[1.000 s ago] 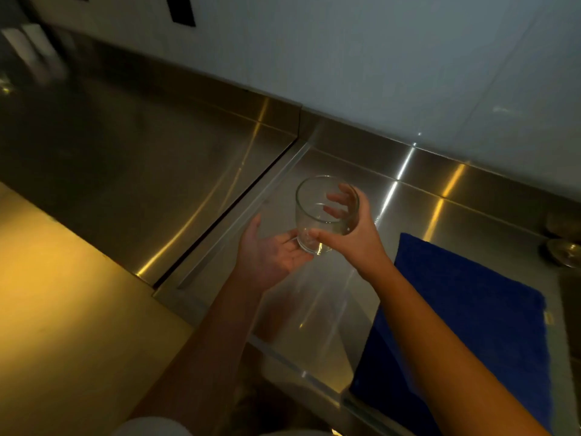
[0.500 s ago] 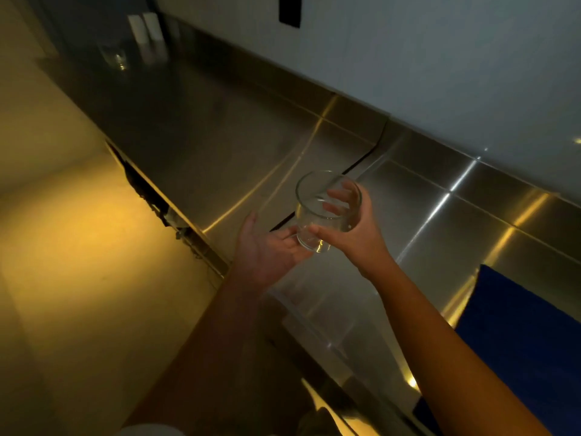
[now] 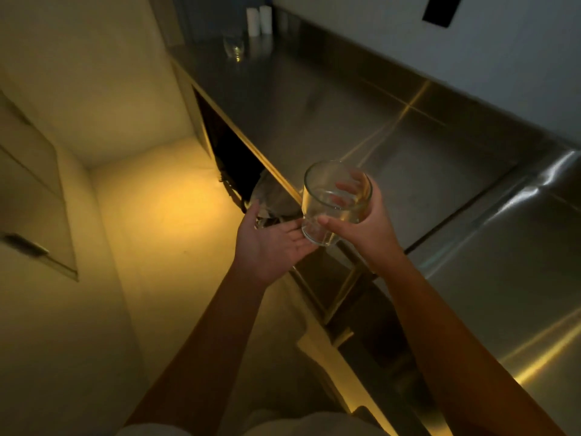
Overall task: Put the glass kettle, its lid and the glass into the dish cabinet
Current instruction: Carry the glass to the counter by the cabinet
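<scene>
A clear drinking glass [image 3: 330,196] stands upright in the air over the front edge of the steel counter [image 3: 361,121]. My right hand [image 3: 364,228] grips it, thumb on the near side and fingers showing through the far wall. My left hand [image 3: 270,243] lies palm up just left of and below the glass, fingers straight, their tips under its base. Below the counter edge a dark opening [image 3: 232,152] shows, with something pale and glassy [image 3: 270,196] inside it that I cannot make out.
Far along the counter stands another clear glass vessel [image 3: 234,47] beside two white cylinders [image 3: 259,20]. A pale wall with a cabinet front and handle [image 3: 25,247] runs along the left. The floor [image 3: 163,215] below is lit yellow.
The view has swung left along the counter; the blue cloth has gone out of sight and the dark opening under the counter has come into view. Both hands keep the same hold around the glass.
</scene>
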